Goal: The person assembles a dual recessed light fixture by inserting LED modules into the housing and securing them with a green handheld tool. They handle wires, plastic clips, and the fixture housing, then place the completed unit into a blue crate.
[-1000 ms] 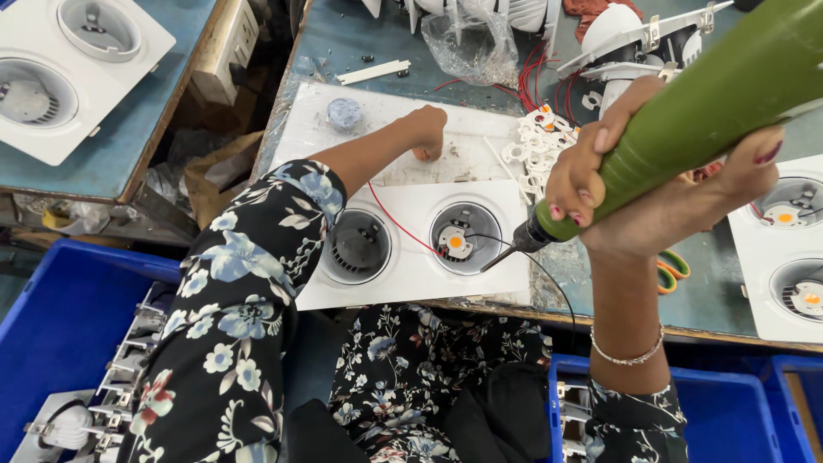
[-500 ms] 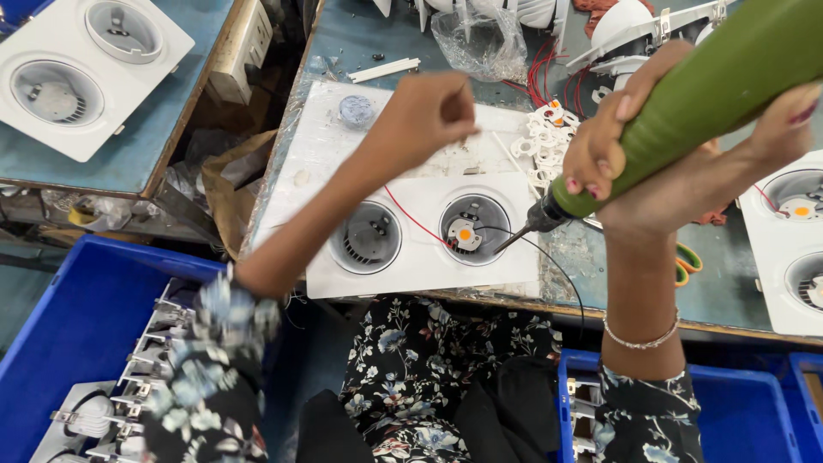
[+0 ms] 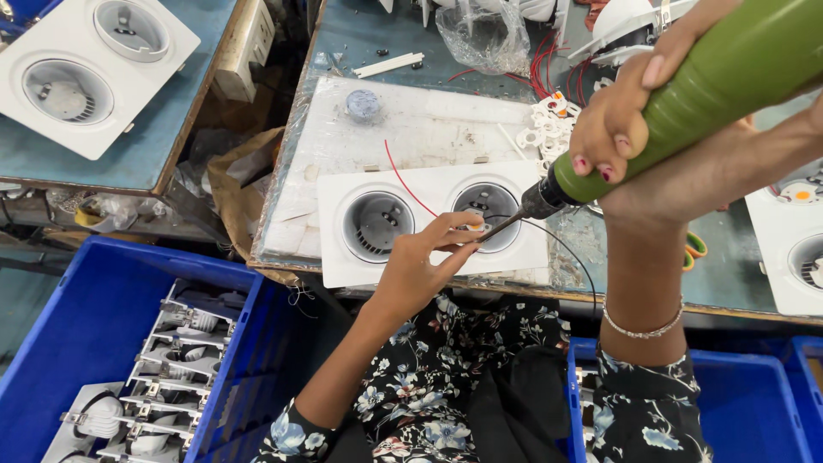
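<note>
Two round recesses are set in one white rectangular light housing (image 3: pixel 433 223), laid at the near edge of the table (image 3: pixel 343 51). At the right recess, the left hand (image 3: pixel 420 261) is pinched narrowly on a small part at the rim. One green, smooth, cylindrical electric screwdriver (image 3: pixel 711 86) is gripped tightly by the right hand (image 3: pixel 613 129), its bit angled into that recess. Left of the housing, one blue plastic crate (image 3: pixel 86 334) is filled with metal brackets.
</note>
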### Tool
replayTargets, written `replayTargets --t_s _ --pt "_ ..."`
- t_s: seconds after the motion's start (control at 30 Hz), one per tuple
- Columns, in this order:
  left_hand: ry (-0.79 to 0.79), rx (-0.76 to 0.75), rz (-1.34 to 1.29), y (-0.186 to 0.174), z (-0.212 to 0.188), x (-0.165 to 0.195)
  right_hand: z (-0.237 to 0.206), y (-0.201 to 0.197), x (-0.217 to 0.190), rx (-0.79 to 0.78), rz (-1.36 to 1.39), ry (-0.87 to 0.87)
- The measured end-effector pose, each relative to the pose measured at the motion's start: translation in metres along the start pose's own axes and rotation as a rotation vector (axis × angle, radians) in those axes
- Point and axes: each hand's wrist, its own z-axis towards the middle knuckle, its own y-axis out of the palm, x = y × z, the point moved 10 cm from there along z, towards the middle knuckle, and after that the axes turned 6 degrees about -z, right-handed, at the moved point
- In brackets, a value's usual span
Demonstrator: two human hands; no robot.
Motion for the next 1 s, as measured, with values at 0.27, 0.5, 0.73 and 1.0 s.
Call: replayTargets --t_s 0.27,0.5,0.73,1.0 --pt "-0.027 -0.009 0.044 -0.004 -0.001 -0.002 -0.001 -0.001 -0.006 -0.154 -0.566 -0.095" --pt "-0.013 -0.034 0.151 -0.003 0.007 0.002 -0.004 -0.009 -0.001 -0.152 -0.318 -0.042" --pt "0.286 -0.067 0.455 -0.003 0.038 0.015 -0.004 0.008 0.0 -0.134 -0.865 -0.229" --pt "0.225 -0.312 0.615 0.019 0.058 -0.025 -0.016 -0.021 0.044 0.041 -0.707 -0.215"
